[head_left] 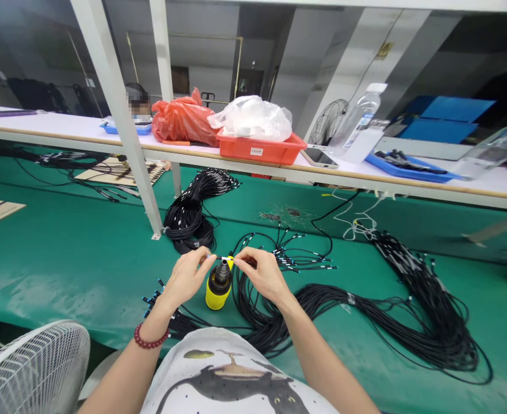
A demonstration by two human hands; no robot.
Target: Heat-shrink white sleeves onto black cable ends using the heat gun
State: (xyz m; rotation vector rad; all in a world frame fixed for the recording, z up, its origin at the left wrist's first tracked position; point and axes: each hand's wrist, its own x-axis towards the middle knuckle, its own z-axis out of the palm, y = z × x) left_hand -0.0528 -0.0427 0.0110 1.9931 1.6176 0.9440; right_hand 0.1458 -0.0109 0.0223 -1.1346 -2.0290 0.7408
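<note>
Both hands pinch a thin black cable [225, 259] with a white section, stretched level just above a heat gun's nozzle. The yellow and black heat gun [218, 290] stands nozzle up on the green bench. On the cable's left end, my left hand [189, 275] has thumb and forefinger pressed together. My right hand [260, 273] grips the other end the same way. Below and right of my hands runs a thick bundle of black cables [322, 296]. Their loose ends with white and blue tips [288, 256] fan out behind my right hand.
Another coiled cable bundle [193, 215] lies by the shelf post [124, 115]. The shelf carries a red tray [262, 148], a red plastic bag [187, 121], a phone [319, 157] and a water bottle [363, 112]. A white fan [42, 362] stands at lower left. A person sits beyond the shelf.
</note>
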